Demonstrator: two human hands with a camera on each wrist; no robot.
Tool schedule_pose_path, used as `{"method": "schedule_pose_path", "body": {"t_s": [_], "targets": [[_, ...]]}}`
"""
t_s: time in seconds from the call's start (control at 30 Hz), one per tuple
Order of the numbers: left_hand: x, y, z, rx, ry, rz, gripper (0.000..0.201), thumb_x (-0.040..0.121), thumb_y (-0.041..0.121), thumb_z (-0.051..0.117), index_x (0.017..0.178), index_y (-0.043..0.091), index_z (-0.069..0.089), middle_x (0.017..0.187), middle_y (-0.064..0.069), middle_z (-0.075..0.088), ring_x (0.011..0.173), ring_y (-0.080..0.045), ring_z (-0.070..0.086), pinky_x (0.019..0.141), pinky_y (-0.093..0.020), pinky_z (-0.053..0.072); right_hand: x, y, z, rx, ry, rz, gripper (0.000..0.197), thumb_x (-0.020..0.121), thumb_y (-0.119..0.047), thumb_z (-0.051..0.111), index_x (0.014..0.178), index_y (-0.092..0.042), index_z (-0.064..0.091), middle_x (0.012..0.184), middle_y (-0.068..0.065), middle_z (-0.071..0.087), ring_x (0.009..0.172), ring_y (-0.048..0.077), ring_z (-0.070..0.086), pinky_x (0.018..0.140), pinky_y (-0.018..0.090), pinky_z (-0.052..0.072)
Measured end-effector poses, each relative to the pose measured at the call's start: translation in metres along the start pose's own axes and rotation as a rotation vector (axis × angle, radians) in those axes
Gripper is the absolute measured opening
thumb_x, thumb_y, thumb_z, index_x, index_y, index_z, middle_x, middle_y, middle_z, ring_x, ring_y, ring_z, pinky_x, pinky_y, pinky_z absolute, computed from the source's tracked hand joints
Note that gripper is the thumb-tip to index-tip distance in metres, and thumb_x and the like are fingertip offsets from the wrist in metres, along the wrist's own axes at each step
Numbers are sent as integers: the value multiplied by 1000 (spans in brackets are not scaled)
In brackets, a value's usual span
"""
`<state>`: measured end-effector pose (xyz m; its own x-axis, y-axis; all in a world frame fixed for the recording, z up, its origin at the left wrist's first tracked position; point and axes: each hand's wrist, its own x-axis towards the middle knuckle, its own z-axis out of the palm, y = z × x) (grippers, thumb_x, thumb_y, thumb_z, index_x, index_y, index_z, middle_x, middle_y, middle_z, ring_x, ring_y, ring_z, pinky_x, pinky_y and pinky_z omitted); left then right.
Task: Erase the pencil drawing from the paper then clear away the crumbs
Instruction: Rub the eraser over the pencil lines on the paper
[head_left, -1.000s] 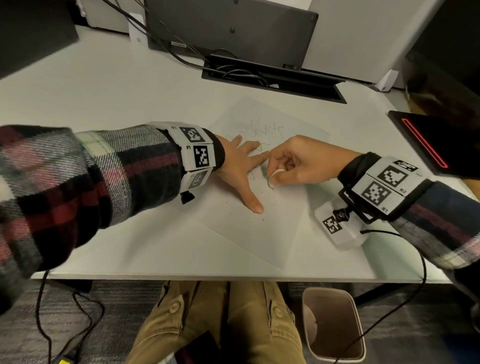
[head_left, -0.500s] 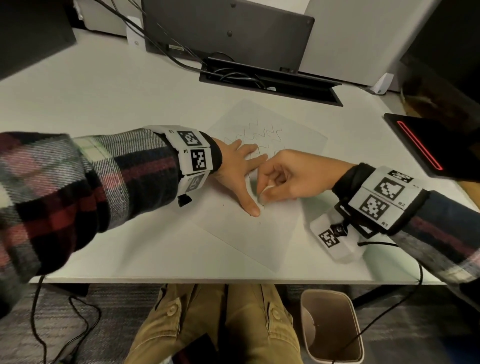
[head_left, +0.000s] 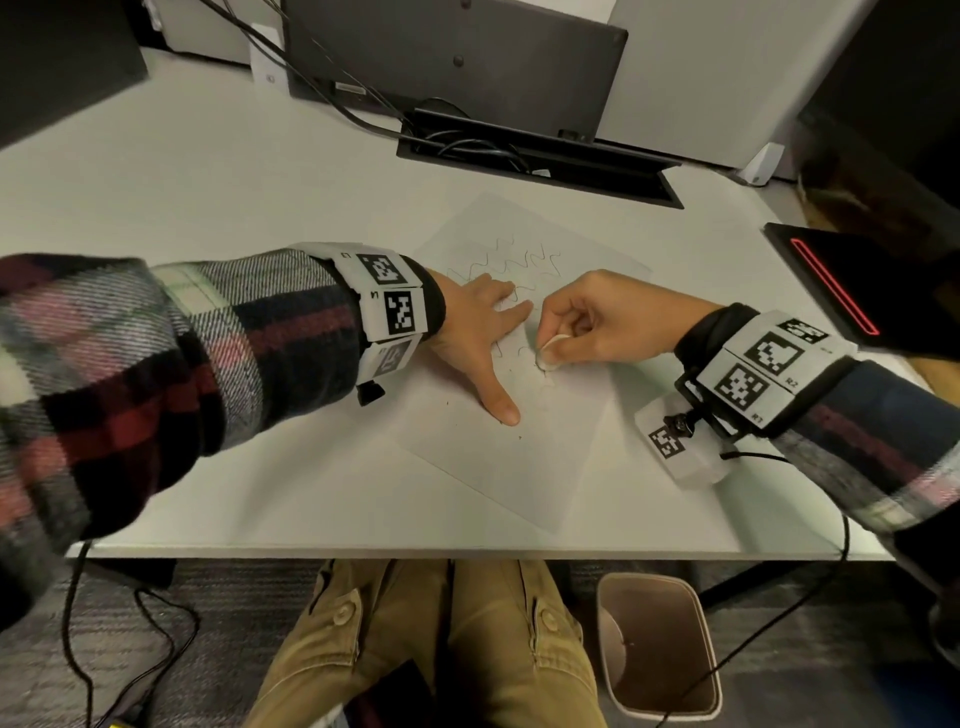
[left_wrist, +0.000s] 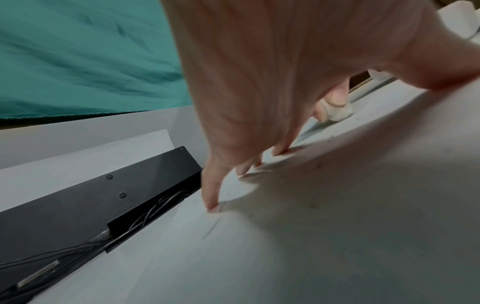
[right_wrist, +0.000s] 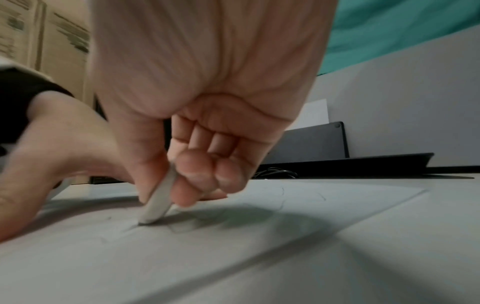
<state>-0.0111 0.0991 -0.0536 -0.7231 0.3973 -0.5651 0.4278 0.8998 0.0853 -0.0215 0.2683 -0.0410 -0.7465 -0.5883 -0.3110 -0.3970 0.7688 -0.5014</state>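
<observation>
A white sheet of paper (head_left: 498, 457) lies tilted on the grey desk, with wavy pencil lines (head_left: 514, 260) on its far part. My left hand (head_left: 480, 338) lies flat on the sheet with spread straight fingers, pressing it down. My right hand (head_left: 576, 327) pinches a flat white eraser (head_left: 549, 352) between thumb and curled fingers. The eraser (right_wrist: 158, 203) stands on edge with its tip on the paper, just right of the left hand's thumb. A few small dark crumbs (head_left: 519, 437) lie on the sheet near the left thumb.
A black cable tray (head_left: 535, 161) with wires runs along the back of the desk (head_left: 208, 208) under a dark monitor (head_left: 457, 47). A dark device with a red line (head_left: 852, 291) sits at the right. A small bin (head_left: 657, 644) stands on the floor below the desk edge.
The right hand has rubbed the eraser back and forth over the same patch beside the left thumb. The left hand has stayed flat on the paper.
</observation>
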Motion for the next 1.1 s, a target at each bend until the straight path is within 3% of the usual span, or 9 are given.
{"method": "schedule_pose_path", "body": {"t_s": [0.07,0.17,0.3,0.37,0.5,0.7,0.83,1.0,1.1], "targets": [[1,1,-1,-9,13,31,123,66,70,62,147,26,-19,154,6,-25,143,-15,-15,115,-44,3,1,1,1,-4,-15,0,3,82,-14,69,80,-14,67,78,6,71,57,0,57,58,10,43],[2,3,1,-10,-13,35,116,67,72,60,145,37,-18,153,7,-26,142,-17,-21,113,-51,-2,0,1,1,25,-12,18,4,82,-13,69,83,-10,68,78,11,70,56,6,55,55,14,44],[1,4,1,-15,-31,35,112,65,76,57,142,46,-18,152,6,-28,141,-19,-25,111,-56,-4,-3,-3,6,91,-109,6,8,81,-13,70,85,-7,69,68,3,65,56,11,54,54,18,44],[1,4,1,-19,-29,40,113,64,75,59,142,47,-17,153,6,-28,141,-19,-25,111,-57,-4,-5,-6,9,86,-146,-14,8,80,-13,71,85,-7,70,68,0,65,54,5,53,55,14,42],[1,5,0,6,-33,36,115,64,75,60,144,43,-16,153,6,-28,141,-19,-25,111,-56,-5,-3,-2,5,-21,-1,-29,8,82,-15,70,87,-9,70,74,-5,68,57,-6,53,60,9,39],[1,5,0,31,-33,30,120,61,75,62,144,42,-19,152,6,-29,141,-20,-26,111,-55,-6,-12,-9,13,104,-168,-12,9,81,-14,71,84,-6,70,64,2,62,49,2,48,51,14,38],[-1,7,-1,52,-35,24,120,62,74,62,143,41,-19,152,4,-30,141,-21,-25,111,-55,-6,-8,-7,5,-32,7,-33,8,81,-14,70,86,-7,70,74,-2,67,54,-6,52,55,6,37],[1,6,-1,43,-37,22,121,60,74,63,143,42,-19,152,5,-30,140,-21,-26,111,-55,-7,-11,-13,11,59,-144,-39,5,81,-9,69,83,-4,69,60,-7,60,47,0,48,51,7,36],[1,7,0,47,-40,25,122,60,74,63,143,41,-20,152,4,-30,140,-21,-26,111,-55,-6,-10,-10,8,30,-89,-44,6,81,-12,70,83,-7,70,64,-8,63,51,0,51,54,7,36]]}}
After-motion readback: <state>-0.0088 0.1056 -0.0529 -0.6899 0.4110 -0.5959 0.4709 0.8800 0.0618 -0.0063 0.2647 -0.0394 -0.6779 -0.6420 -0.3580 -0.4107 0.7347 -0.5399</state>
